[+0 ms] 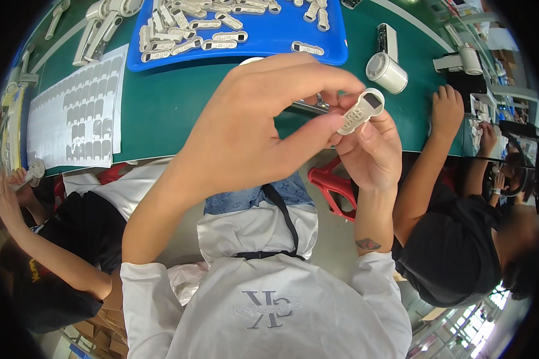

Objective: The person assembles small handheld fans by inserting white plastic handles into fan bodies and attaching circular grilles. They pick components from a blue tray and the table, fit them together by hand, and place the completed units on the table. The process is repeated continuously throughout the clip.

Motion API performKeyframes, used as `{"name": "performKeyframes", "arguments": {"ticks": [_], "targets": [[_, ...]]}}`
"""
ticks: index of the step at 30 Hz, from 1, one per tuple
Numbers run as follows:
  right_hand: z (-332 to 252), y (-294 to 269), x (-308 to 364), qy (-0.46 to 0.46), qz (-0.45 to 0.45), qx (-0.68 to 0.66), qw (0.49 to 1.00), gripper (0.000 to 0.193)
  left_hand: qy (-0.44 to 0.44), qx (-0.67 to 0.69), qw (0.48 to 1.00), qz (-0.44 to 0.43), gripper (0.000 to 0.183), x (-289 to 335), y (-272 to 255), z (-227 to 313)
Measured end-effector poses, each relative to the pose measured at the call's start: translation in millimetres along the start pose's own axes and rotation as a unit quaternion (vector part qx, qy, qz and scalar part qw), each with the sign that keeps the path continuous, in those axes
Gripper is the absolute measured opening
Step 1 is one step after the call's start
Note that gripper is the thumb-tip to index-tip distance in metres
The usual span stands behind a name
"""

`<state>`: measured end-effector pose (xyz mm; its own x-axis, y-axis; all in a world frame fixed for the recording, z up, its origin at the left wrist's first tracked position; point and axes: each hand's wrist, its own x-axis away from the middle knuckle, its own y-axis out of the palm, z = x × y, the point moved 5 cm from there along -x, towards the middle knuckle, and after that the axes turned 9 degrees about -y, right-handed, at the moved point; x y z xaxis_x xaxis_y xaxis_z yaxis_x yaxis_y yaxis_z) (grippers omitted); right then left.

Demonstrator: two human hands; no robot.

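In front of me, above the table's near edge, is a small cream plastic button panel (pixel 360 111), long and rounded, with a dark window at one end and raised button shapes. My left hand (pixel 260 113) pinches its lower left side between thumb and fingers. From below, my right hand (pixel 374 149) presses its thumb against the panel's edge, fingers curled behind. Partly hidden behind my left hand lies a part with a shiny, dark edge (pixel 311 106); its kind cannot be made out.
A blue tray (pixel 269 51) holds many similar cream panels. White handheld device housings (pixel 387 72) lie right of it, more at far left (pixel 99 30). A sheet of grey stickers (pixel 78 113) covers the green table's (pixel 156 113) left. People work close on both sides; a red stool (pixel 332 185) stands below.
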<state>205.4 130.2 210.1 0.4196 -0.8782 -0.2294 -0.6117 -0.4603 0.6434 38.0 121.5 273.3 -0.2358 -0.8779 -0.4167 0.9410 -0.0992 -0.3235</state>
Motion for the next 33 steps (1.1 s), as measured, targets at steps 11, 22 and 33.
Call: {"name": "performKeyframes", "arguments": {"ticks": [11,22,33], "targets": [[3,9,4,0.012,-0.022,-0.030,0.999,0.038,-0.001,-0.003,0.998,0.068,0.028,7,1,6],[3,10,7,0.008,-0.028,-0.068,0.997,0.038,-0.006,0.023,0.996,0.085,0.027,8,7,7],[1,7,8,-0.001,-0.027,-0.052,0.998,0.039,0.007,0.009,0.997,0.079,0.027,9,8,11]]}}
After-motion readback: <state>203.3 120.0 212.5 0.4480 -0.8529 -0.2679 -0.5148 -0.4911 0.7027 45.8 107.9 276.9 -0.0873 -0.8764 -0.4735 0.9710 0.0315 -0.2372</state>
